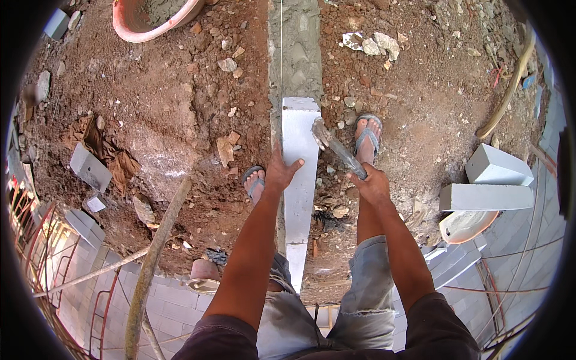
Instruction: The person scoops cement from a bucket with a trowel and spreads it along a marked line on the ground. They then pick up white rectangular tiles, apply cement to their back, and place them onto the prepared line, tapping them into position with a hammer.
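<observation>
A long white-grey block [299, 144] lies in the middle, in line with a bed of wet mortar [302, 54] that runs away from me. My left hand [281, 173] rests at the block's left edge, thumb spread over the top face and fingers stretched along the side. In my right hand [373, 183] is a hammer [343, 153], gripped near the end of its handle. Its mortar-smeared head is by the block's right edge, close to the far end; whether it touches cannot be made out. A taut string [282, 72] runs along the left side of the mortar.
An orange-rimmed tub [139, 37] with mortar stands far left. Loose blocks lie left [90, 168] and right [489, 197], the latter beside a shallow basin [471, 227]. A pole [157, 258] slants at lower left. My sandalled feet straddle the block on rubble-strewn soil [156, 114].
</observation>
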A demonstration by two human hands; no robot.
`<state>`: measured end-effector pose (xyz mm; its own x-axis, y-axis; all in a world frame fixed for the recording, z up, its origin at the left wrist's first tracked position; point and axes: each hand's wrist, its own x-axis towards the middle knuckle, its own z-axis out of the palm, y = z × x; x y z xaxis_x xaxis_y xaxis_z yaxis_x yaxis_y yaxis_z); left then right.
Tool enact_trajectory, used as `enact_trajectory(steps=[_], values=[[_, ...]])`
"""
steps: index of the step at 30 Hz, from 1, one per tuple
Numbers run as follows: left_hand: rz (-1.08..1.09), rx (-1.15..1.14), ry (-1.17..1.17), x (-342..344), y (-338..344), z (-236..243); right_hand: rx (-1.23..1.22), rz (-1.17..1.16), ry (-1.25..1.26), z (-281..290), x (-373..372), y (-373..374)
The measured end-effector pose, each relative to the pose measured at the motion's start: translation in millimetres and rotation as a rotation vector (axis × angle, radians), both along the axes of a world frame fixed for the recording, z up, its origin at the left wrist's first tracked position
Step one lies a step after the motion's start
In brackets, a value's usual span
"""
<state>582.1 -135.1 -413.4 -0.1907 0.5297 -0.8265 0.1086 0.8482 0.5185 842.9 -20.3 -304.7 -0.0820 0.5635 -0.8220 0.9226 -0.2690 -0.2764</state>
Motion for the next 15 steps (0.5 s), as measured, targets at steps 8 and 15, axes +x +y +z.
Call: enact_trajectory(steps=[8,15], values=[[-0.029,-0.154,0.150,-48,-147,87,0.320,-0.083,-0.530,25,121,63],[-0.090,-0.553,0.236,-92,-311,213,0.479,-0.024,-0.433,85,198,8]])
